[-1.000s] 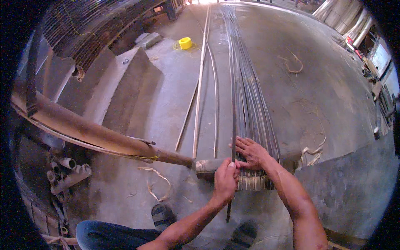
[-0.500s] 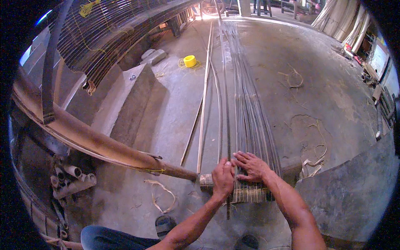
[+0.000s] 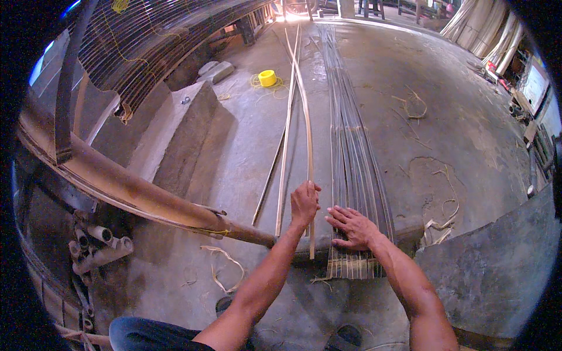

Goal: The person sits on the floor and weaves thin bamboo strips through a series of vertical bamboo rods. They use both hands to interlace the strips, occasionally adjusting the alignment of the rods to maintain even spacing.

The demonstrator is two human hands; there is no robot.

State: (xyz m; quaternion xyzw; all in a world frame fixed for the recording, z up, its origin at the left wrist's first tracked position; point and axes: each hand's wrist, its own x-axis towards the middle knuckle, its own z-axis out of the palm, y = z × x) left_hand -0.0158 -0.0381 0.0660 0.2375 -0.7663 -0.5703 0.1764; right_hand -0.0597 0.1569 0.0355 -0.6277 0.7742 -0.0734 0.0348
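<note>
My left hand (image 3: 305, 203) is closed around a long pale split strip, likely bamboo or cane (image 3: 307, 117). The strip bows away across the floor, and its near end hangs just below my fist. My right hand (image 3: 352, 228) lies with fingers stretched over a flat row of long, thin dark strips (image 3: 357, 169). These strips run side by side away from me. Their near ends pass over a round crossbar (image 3: 407, 234) and stick out on my side. Left of my left hand, two more loose strips (image 3: 284, 169) lie lengthwise, their near ends by the crossbar.
A thick brown pole (image 3: 140, 190) slants in from the left. Behind it stands a concrete block (image 3: 187, 134). A yellow roll of cord (image 3: 267, 78) sits on the floor. Several pipes (image 3: 102, 248) are stacked at lower left. A grey sheet (image 3: 486, 263) stands at right.
My left hand has moved up and left, away from the row. A dark strip ran through it before; a pale strip face shows there now. My right hand stays nearly in place.
</note>
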